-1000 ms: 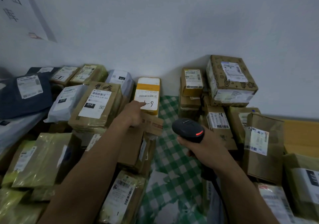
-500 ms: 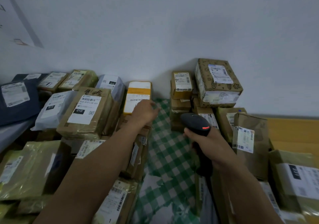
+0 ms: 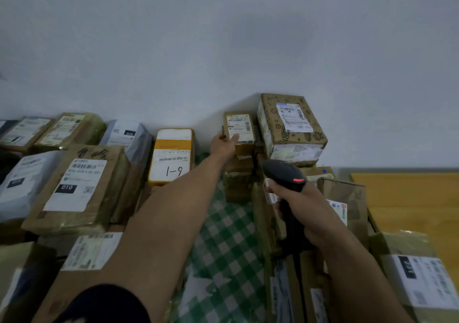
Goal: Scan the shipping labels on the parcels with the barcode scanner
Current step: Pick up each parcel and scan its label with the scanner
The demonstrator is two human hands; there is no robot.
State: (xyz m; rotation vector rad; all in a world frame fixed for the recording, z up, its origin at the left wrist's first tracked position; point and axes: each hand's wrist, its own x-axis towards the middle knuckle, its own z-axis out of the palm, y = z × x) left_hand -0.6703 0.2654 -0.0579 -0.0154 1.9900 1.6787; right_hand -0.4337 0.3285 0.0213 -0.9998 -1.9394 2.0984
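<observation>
My left hand (image 3: 224, 144) reaches far forward and grips the lower left edge of a small brown box (image 3: 242, 127) with a white label, on top of a stack by the wall. My right hand (image 3: 301, 204) is closed around the handle of a black barcode scanner (image 3: 283, 173); its head shows a red light and points toward that stack. A yellow-and-white parcel marked "1-9" (image 3: 172, 157) lies to the left of my left arm. A patterned brown box (image 3: 290, 126) sits to the right of the small box.
Several labelled boxes and bags crowd the left side, including a brown box marked "010" (image 3: 77, 186). More parcels (image 3: 419, 283) pile at the right beside a yellow cardboard sheet (image 3: 409, 198). A green checked cloth (image 3: 223, 243) shows between the piles. A white wall stands behind.
My left hand has left the "1-9" parcel and moved right and forward onto the small box on the stack. The scanner hand stays roughly in place.
</observation>
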